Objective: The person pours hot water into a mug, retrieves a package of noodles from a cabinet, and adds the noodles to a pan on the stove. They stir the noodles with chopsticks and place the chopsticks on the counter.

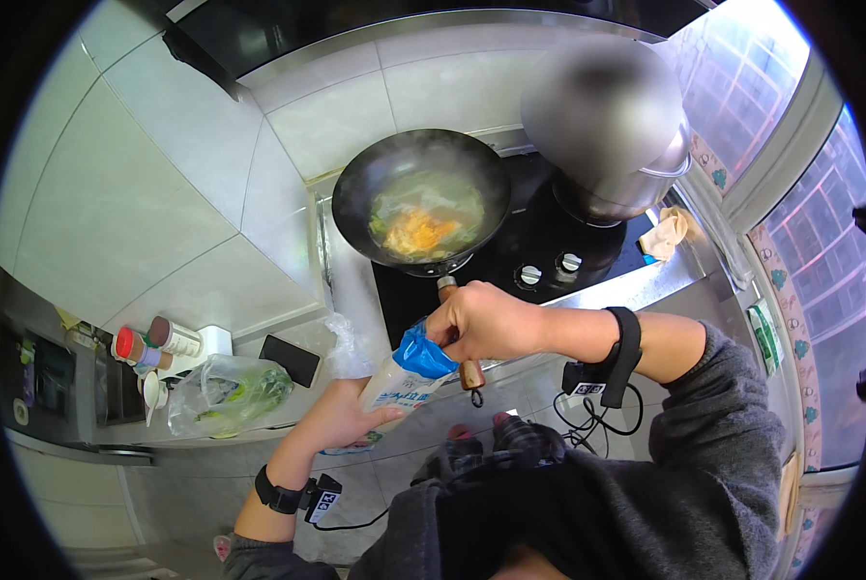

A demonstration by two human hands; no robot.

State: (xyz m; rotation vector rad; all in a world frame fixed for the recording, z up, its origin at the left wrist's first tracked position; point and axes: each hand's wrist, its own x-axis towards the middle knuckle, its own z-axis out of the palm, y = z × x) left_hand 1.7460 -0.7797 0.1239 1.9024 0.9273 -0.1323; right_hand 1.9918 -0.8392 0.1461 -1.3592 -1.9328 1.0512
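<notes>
My left hand [342,417] holds a printed plastic food package [402,388], tilted, in front of the counter. At its blue open-looking end [422,353], my right hand [476,322] pinches the plastic; the fingertips are partly hidden in its folds. Below and behind my right hand runs the wooden handle [471,375] of a black wok [346,192]. The wok sits on the stove, steaming, with light broth, green leaves and a yellow-orange fried egg [422,230] in it. Whether my right fingers hold anything inside the package, I cannot tell.
A large metal pot [607,199], its top blurred, stands on the black cooktop [498,264] near two knobs. A beige cloth [665,233] lies at the right. Along the left counter are a clear bag of greens [233,395], a dark phone-like slab [290,360], seasoning jars [175,337] and crumpled plastic [347,348].
</notes>
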